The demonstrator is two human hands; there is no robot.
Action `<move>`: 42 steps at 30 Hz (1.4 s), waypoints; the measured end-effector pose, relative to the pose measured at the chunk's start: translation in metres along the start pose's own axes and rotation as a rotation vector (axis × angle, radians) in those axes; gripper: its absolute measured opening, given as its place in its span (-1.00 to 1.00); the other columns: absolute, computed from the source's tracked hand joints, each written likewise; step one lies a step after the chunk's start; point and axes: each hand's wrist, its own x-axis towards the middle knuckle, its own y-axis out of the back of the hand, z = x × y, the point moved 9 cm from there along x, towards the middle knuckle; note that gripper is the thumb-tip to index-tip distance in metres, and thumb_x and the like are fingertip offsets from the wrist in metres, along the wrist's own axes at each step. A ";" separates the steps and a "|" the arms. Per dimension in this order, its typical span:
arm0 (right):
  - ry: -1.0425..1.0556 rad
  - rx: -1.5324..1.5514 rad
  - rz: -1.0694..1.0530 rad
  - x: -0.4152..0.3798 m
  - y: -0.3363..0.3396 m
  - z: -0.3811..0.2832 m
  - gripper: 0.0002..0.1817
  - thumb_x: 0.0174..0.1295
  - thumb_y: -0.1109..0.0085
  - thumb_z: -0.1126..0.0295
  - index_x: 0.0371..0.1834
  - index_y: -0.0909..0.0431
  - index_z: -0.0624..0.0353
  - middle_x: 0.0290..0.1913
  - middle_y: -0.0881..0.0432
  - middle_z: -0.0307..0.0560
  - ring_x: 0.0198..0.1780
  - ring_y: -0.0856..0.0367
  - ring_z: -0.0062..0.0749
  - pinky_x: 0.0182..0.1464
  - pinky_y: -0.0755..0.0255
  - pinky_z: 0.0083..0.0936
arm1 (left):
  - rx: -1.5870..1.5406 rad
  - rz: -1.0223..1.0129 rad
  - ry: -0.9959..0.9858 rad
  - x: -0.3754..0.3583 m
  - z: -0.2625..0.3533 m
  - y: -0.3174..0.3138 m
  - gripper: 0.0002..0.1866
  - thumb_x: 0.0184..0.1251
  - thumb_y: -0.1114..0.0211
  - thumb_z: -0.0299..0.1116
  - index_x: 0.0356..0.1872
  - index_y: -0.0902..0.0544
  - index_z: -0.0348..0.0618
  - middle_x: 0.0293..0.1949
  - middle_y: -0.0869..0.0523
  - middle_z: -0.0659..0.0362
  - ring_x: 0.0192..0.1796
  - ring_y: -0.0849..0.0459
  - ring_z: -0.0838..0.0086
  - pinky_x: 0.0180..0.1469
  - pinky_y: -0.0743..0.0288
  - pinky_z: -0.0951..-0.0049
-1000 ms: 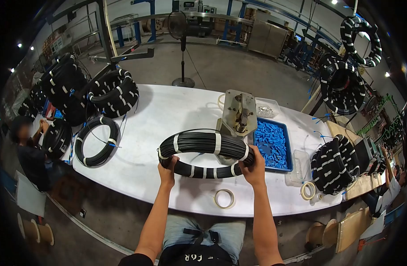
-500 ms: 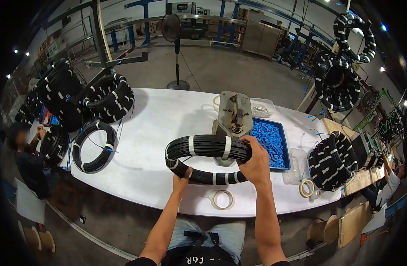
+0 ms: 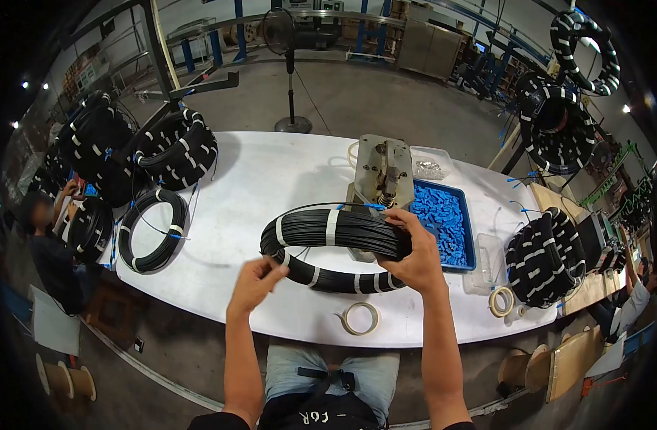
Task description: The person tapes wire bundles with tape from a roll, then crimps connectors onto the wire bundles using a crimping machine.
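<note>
1. The black cable coil, bound with white bands, is held above the near middle of the white table.
2. Your right hand grasps its right side, fingers over the top by a blue-tipped cable end.
3. Your left hand is at the coil's left end, fingers bent toward the thumb; you cannot tell whether they grip it.
4. Just beyond, the metal machine is partly hidden by the coil.
5. Right of it lies a blue tray of blue pieces; nearer you, a tape roll.
6. Banded coils stand at left and right.
7. Your black apron shows white lettering, seemingly "FOR".
</note>
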 end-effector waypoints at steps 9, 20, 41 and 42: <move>0.106 -0.099 -0.031 -0.008 -0.005 -0.012 -0.25 -0.19 -0.54 0.41 0.19 -0.45 0.07 -0.06 -0.70 0.05 -0.04 -0.69 0.01 0.01 -0.57 -0.31 | 0.882 -0.231 -0.803 0.008 0.177 -0.105 -0.37 -0.07 -0.57 -0.20 0.08 -0.56 -0.13 -0.02 -0.64 0.06 0.05 -0.59 0.12 0.11 -0.47 0.25; -0.066 0.058 0.081 -0.026 0.002 0.034 -0.44 -0.17 -0.52 0.53 -0.01 -0.53 0.22 -0.22 -0.71 -0.05 -0.21 -0.70 -0.29 -0.06 -0.54 -0.46 | 0.931 -0.306 -0.514 0.042 0.163 -0.105 -0.60 -0.20 -0.46 -0.37 -0.23 -0.61 -0.19 -0.36 -0.74 0.00 -0.27 -0.70 0.06 -0.16 -0.54 0.24; -0.113 -0.191 -0.122 -0.002 -0.001 0.010 -0.45 -0.17 -0.40 0.52 0.00 -0.50 0.14 -0.15 -0.65 0.05 -0.09 -0.60 0.05 -0.06 -0.48 -0.22 | 0.802 -0.259 -0.479 0.038 0.161 -0.097 -0.38 -0.15 -0.57 -0.30 0.05 -0.55 -0.16 -0.08 -0.67 0.04 -0.10 -0.66 0.11 -0.03 -0.52 0.27; -0.025 -0.224 0.001 -0.004 0.008 0.005 -0.39 -0.17 -0.41 0.52 0.08 -0.48 0.10 -0.04 -0.60 0.04 -0.01 -0.57 0.01 -0.01 -0.46 -0.24 | 0.883 -0.300 -0.338 0.045 0.149 -0.098 -0.35 -0.14 -0.56 -0.30 0.08 -0.55 -0.16 -0.05 -0.67 0.04 -0.08 -0.67 0.09 -0.01 -0.53 0.26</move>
